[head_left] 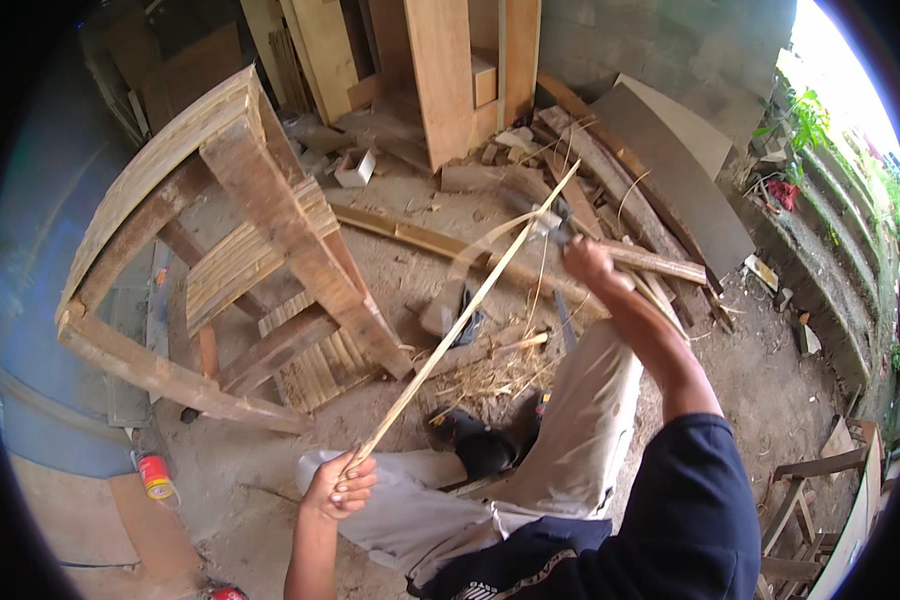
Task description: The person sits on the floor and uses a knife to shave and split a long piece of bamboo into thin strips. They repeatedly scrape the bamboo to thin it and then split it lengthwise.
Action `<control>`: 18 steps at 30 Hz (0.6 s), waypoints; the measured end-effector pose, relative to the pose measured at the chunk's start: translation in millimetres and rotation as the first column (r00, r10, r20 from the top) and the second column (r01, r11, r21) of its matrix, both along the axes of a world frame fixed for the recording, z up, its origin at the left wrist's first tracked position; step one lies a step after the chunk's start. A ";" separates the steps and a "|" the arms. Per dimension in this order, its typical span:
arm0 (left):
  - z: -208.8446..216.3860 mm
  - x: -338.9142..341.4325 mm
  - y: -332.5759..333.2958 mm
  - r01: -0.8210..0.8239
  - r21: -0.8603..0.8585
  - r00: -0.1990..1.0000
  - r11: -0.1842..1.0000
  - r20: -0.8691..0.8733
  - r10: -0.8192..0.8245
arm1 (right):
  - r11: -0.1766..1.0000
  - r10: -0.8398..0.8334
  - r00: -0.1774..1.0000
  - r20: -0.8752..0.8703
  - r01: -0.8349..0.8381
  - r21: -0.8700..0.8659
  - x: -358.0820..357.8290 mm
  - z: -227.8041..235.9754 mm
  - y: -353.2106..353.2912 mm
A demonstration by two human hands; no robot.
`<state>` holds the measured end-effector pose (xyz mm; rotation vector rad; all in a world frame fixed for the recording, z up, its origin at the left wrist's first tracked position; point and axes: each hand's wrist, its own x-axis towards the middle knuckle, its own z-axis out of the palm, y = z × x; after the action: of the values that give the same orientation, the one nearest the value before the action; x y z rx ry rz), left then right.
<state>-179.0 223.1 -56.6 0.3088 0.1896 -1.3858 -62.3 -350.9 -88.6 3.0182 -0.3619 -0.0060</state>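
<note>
My left hand (340, 487) is closed round the lower end of a long, thin bamboo strip (460, 322), which slants up to the right. In my right hand (592, 262) is a knife, its grey blade (548, 222) lying against the strip near its upper end. Motion blurs that blade, so its full shape is unclear. A pale, blurred sliver (485, 243) curves away from the strip beside the blade. Under the strip, a heap of shavings (510, 372) covers the ground near my feet.
A wooden frame with slats (270, 210) stands at left. Planks and poles (660, 230) lie piled at far right, with boards (440, 80) upright behind. A small white box (354, 167) sits at the back, and a red can (155, 475) lies lower left.
</note>
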 end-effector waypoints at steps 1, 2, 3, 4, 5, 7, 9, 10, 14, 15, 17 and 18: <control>-0.6 -1.6 1.3 -0.025 0.084 1.000 0.996 -0.016 0.027 | 0.990 0.137 0.987 -0.086 -0.139 -0.012 2.1 -2.1 -2.9; -0.3 -2.7 5.3 -0.046 0.171 0.997 0.984 -0.051 0.055 | 0.976 0.212 0.962 -0.174 -0.200 0.087 7.7 -5.1 -6.8; -1.9 -0.8 7.5 -0.072 0.242 0.993 0.968 -0.073 0.092 | 0.908 0.418 0.897 -0.141 -0.419 0.027 5.8 -9.2 -15.2; -1.2 -1.7 14.7 -0.060 0.253 0.990 0.966 -0.105 0.089 | 0.980 0.142 0.989 -0.029 -0.145 -0.136 13.3 -9.8 -26.4; 2.2 -9.0 28.6 -0.012 0.249 0.999 0.968 -0.042 0.023 | 0.991 -0.048 0.999 -0.002 0.048 -0.122 11.4 -11.9 -41.8; 10.6 -15.7 57.4 -0.008 0.229 0.997 0.973 0.074 -0.009 | 0.780 -0.625 0.703 0.339 0.553 0.292 1.8 -6.8 -80.0; 17.0 -29.4 88.0 -0.016 0.250 0.999 0.968 0.053 0.002 | 0.693 -0.720 0.609 0.333 0.597 0.404 -12.4 6.3 -116.7; 14.7 -32.1 94.8 0.018 0.138 0.999 0.990 0.037 -0.024 | 0.744 -0.664 0.684 0.302 0.568 0.352 -15.4 11.3 -125.3; -5.9 -13.0 81.7 -0.109 0.245 0.990 0.963 0.110 0.083 | 0.865 -0.464 0.861 0.208 0.390 0.317 -27.2 22.5 -111.4; -12.8 -3.4 66.2 -0.143 0.211 0.985 0.967 0.125 0.119 | 0.872 -0.427 0.881 0.203 0.342 0.351 -25.5 22.8 -96.3; -19.7 10.1 35.1 -0.169 0.144 0.977 0.975 0.154 0.147 | 0.865 -0.376 0.907 0.192 0.270 0.423 -27.2 22.6 -65.5; -21.1 15.0 17.7 -0.173 0.159 0.964 0.972 0.229 0.134 | 0.859 -0.360 0.910 0.206 0.237 0.453 -24.8 25.6 -52.7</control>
<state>-164.0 240.8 -77.6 0.5798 0.1528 -1.1735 -87.2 -403.5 -62.9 3.3445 -0.9817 0.3795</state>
